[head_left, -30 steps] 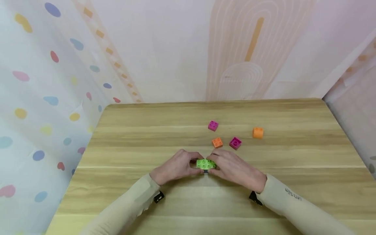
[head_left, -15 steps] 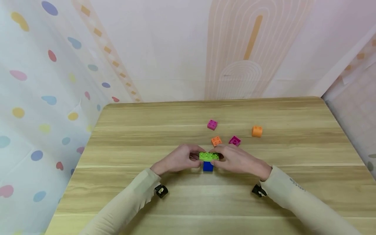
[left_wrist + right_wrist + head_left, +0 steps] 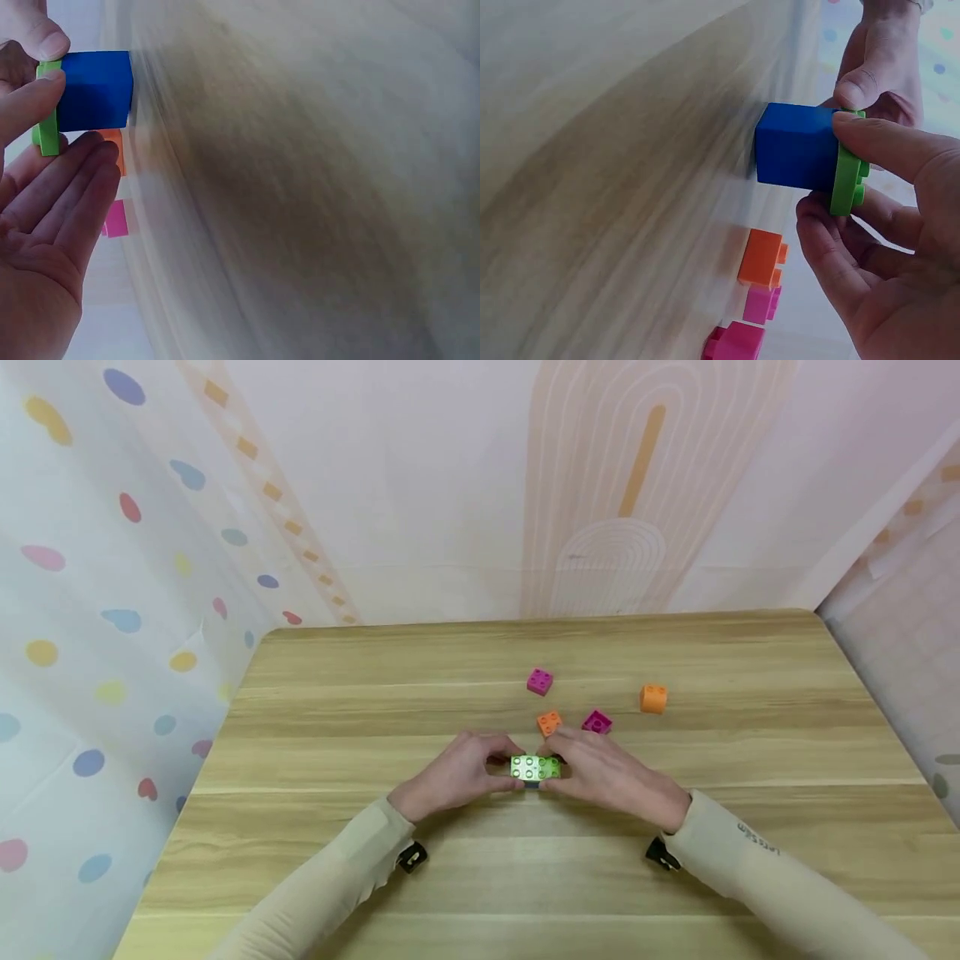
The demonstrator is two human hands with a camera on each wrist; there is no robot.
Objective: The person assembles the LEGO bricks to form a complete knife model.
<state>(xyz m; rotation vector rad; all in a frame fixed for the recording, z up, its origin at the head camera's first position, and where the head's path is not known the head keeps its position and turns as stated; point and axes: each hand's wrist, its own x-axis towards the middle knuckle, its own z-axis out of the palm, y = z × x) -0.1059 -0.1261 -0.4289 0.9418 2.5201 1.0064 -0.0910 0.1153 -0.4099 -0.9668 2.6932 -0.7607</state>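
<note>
A thin lime-green studded toy brick point(image 3: 535, 767) lies across the top of a blue toy block point(image 3: 795, 146), overhanging its sides. My left hand point(image 3: 456, 778) pinches the green brick's left end between thumb and fingers. At the opposite end, my right hand point(image 3: 603, 774) grips it the same way, its thumb near the seam with the blue block. Both wrist views show the blue block upright, its base close to or on the tabletop; which, I cannot tell. From the head view only a dark sliver of it shows beneath the green.
Just beyond my right fingers sits an orange brick point(image 3: 549, 723). A magenta brick point(image 3: 597, 722) lies hollow side up beside it. Farther back are another magenta brick point(image 3: 540, 682) and a rounded orange brick point(image 3: 653, 699). The wooden table point(image 3: 360, 693) ends at a patterned curtain point(image 3: 435, 510).
Half a second ago the blue block's front face showed below the green brick; now it is nearly hidden. The green brick and hands have shifted slightly nearer me. Both hands keep holding on.
</note>
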